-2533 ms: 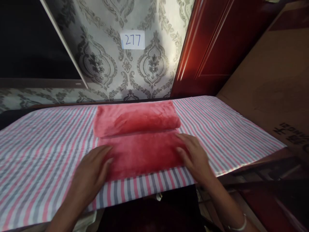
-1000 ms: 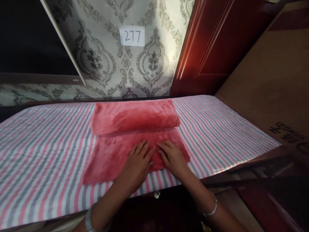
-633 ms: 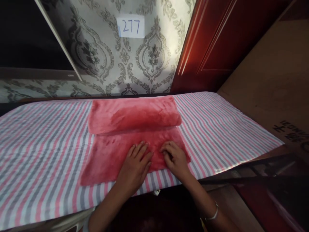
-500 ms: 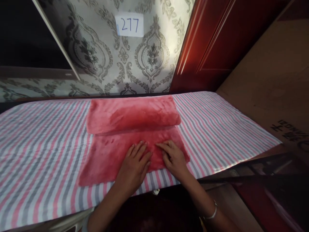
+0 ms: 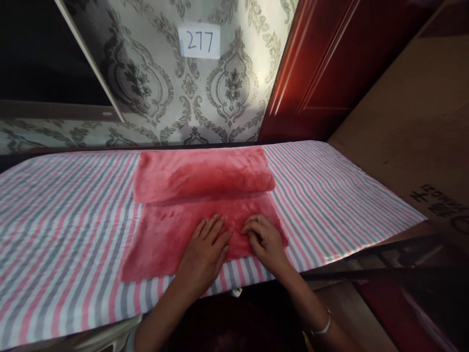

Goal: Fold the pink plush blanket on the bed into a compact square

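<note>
A red plush cloth lies on the striped sheet, its far part doubled over into a thick fold. My left hand rests flat on the near part of it, fingers stretched forward and slightly apart. Just to the right, my right hand is at the cloth's surface with its fingers curled and the fingertips drawn together with the thumb. Whatever may be between those fingertips is too small to make out. A few small dark dents mark the plush left of my hands.
The pink, grey and white striped sheet covers the table. Behind it are patterned wallpaper with a paper marked 277, a dark screen at left and a red-brown wooden panel. A cardboard box stands at right.
My right index finger, earlier stretched out towards the left, is now drawn in against the thumb. My left hand stays in place. The view has shifted slightly.
</note>
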A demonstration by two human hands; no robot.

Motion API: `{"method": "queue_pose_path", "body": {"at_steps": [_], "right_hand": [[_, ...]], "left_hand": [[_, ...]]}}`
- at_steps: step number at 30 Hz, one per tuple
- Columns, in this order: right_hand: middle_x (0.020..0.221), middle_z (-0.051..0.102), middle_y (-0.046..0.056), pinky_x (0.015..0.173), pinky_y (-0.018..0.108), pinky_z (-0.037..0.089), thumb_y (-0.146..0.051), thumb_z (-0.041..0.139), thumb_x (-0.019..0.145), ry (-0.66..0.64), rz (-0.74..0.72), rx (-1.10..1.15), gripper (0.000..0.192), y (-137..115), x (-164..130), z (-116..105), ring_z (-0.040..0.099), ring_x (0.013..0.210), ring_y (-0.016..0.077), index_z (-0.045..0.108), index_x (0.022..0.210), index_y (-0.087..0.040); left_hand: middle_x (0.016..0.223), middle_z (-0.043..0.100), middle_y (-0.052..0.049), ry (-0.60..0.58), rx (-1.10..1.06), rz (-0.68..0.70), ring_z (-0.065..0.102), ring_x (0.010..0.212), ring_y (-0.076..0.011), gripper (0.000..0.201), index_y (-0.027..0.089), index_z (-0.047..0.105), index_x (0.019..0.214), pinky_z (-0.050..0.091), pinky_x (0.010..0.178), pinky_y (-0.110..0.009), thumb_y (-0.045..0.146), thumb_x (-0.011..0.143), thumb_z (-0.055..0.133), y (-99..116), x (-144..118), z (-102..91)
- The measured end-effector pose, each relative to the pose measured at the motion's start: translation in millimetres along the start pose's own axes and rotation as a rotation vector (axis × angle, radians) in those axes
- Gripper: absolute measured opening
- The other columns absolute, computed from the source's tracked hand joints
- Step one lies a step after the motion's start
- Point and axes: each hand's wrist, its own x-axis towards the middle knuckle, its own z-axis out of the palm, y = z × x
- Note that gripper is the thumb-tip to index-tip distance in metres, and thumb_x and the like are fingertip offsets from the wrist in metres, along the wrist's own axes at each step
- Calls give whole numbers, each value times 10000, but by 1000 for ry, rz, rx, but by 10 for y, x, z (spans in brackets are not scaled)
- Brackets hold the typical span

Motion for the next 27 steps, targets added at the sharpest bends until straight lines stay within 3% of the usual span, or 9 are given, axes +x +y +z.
{"method": "queue_pose_path", "body": {"at_steps": [4,9,13,19,23,27], "right_hand": [[963,627,59,778,332,523,-21,458,822,-2,4,-54,380,-1,2,-2,623,897,201,684,1055,-220],[904,611,46,750,304,510,-27,460,828,-14,-13,5,266,-7,0,-11,625,870,187,649,827,-215],[897,638,44,732,304,498,-73,497,862,-5,30,-46,204,-28,25,-44,631,845,193,636,911,-214],[951,652,56,675,299,426,-130,568,906,-225,81,-355,108,-112,200,-97,615,802,192,638,955,-196],[946,657,48,583,289,320,-145,578,918,-360,57,-544,84,-155,323,-72,580,701,164,643,938,-193],[919,655,49,548,305,250,-130,533,937,-412,19,-630,119,-137,373,-26,538,632,149,632,893,-180]], "left_hand": [[1428,596,-116,2,5,3,508,1367,-282,322,204,663,1239,443,1115,-534,222,988,463,-1,0,0],[1406,612,-114,-5,2,6,509,1364,-282,309,198,670,1221,445,1114,-529,217,983,475,-3,6,-8],[1455,566,-124,-60,36,6,492,1377,-304,355,243,640,1302,438,1107,-550,244,985,481,-3,2,-18],[1571,431,-112,-123,29,7,413,1425,-345,522,343,505,1455,383,1129,-584,412,944,582,16,-11,-39],[1562,445,-112,-107,25,-5,413,1424,-344,479,337,548,1423,377,1132,-572,403,949,574,26,-17,-42],[1542,461,-145,-119,35,9,424,1415,-358,475,317,568,1409,389,1117,-580,399,941,587,21,-12,-45]]}}
